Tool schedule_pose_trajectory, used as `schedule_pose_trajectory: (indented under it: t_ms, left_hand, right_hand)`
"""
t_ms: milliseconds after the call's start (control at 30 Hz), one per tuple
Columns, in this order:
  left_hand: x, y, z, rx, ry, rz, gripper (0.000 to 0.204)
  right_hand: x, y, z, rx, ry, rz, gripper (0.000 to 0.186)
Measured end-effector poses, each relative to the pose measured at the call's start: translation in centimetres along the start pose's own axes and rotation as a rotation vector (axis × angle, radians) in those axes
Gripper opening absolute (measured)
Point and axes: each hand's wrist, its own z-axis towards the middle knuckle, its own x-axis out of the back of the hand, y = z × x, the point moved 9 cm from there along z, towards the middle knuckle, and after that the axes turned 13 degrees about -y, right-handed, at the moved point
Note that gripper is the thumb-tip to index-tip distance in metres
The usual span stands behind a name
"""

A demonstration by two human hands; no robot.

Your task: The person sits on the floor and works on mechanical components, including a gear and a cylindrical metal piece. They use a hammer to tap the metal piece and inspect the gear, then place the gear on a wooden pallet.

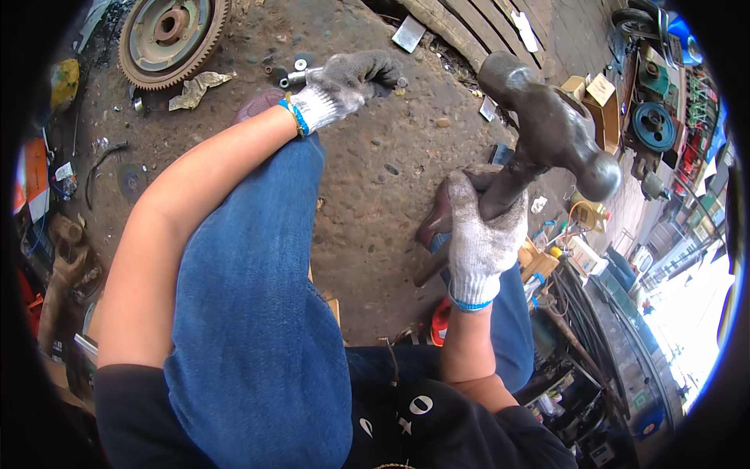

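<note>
In my right hand [486, 234], which wears a white and grey knit glove, is a ball-peen hammer [551, 125]. My fingers wrap its handle just below the head, and the hammer is lifted off the ground with the rounded peen at right. My left hand [344, 84], in a similar glove with a dark, dirty palm side, reaches low to the ground beyond my knee. Its fingers are curled together. A small metal piece [401, 83] shows at the fingertips, too small to name. Beside that wrist lie a small metal cylinder [294, 79] and a washer [300, 65].
A toothed flywheel [176, 39] lies at far left beside crumpled paper [198, 90]. Wooden slats [461, 27] run along the back. Cardboard boxes [600, 105] and a machine with a blue pulley [655, 125] stand at right. Black hoses [590, 320] lie lower right.
</note>
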Motion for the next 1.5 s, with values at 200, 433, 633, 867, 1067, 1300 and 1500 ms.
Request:
schedule_pose_trajectory:
  t_ms: [200,433,633,867,1067,1300,1500]
  left_hand:
    - [-0.1,0.8,0.0,-0.074,-0.006,-0.171,0.038]
    - [2.6,0.7,-0.5,0.058,0.056,0.05,0.026]
    - [6.1,5.7,-2.6,-0.161,0.229,-0.33,0.041]
    - [8.1,5.6,-5.3,-0.013,0.367,-0.383,0.031]
    - [7.5,3.4,-5.5,0.127,0.315,-0.035,0.022]
    - [3.8,0.3,-3.3,0.386,0.148,0.515,0.031]
    - [3.8,1.0,-2.9,0.165,0.2,0.36,0.035]
  right_hand:
    - [-3.1,5.2,1.4,-0.147,-0.09,0.002,0.025]
    - [-11.2,20.3,0.5,-0.595,-0.328,0.397,0.025]
    - [-14.4,27.3,-1.6,-0.648,-0.267,0.516,0.029]
    - [-11.7,16.6,3.1,-0.191,-0.623,-0.557,0.057]
    - [-15.2,1.7,10.0,0.365,-0.324,-0.492,0.055]
    - [-14.8,0.0,11.3,0.463,-0.22,-0.382,0.031]
    - [-12.7,4.5,10.3,0.147,-0.338,0.436,0.028]
